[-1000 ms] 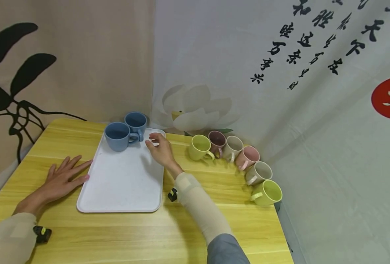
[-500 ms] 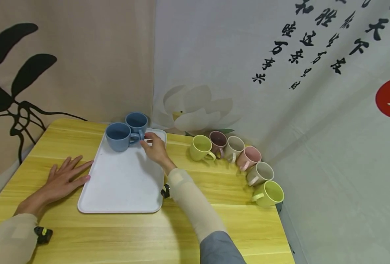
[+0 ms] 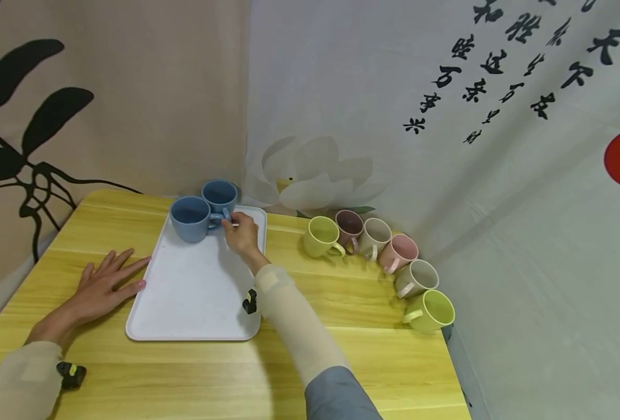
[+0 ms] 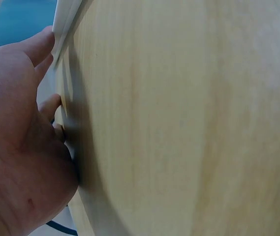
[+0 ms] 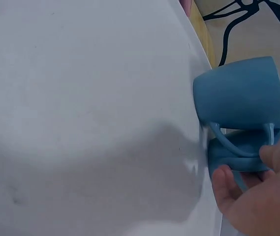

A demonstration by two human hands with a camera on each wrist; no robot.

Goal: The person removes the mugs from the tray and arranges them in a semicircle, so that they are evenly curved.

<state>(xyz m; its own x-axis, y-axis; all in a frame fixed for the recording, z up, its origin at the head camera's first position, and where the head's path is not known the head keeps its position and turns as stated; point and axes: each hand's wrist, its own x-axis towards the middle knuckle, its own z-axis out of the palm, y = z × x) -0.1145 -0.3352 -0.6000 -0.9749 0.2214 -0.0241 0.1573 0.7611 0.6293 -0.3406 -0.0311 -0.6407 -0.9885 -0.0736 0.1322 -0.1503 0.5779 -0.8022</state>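
Two blue mugs stand upright side by side at the far end of a white tray (image 3: 194, 303). The nearer blue mug (image 3: 189, 220) has its handle pointing right, close to the farther blue mug (image 3: 219, 195). My right hand (image 3: 242, 236) pinches the handle of the farther mug; in the right wrist view its thumb and fingers close about that handle, beside the nearer mug's handle (image 5: 228, 142). My left hand (image 3: 102, 290) lies spread flat on the table, thumb and index fingertip touching the tray's left edge. In the left wrist view, the left hand (image 4: 21, 132) shows its palm side.
Along the wooden table's (image 3: 315, 309) right side stands a curved row of mugs: yellow-green (image 3: 321, 238), dark purple (image 3: 349, 227), beige (image 3: 375, 236), pink (image 3: 398, 254), another beige (image 3: 417, 277) and another yellow-green (image 3: 430, 310). A printed curtain (image 3: 315, 87) hangs behind the table.
My right hand has moved left to the farther blue mug and its fingers have closed on the handle. The left hand and the mugs have stayed in place.
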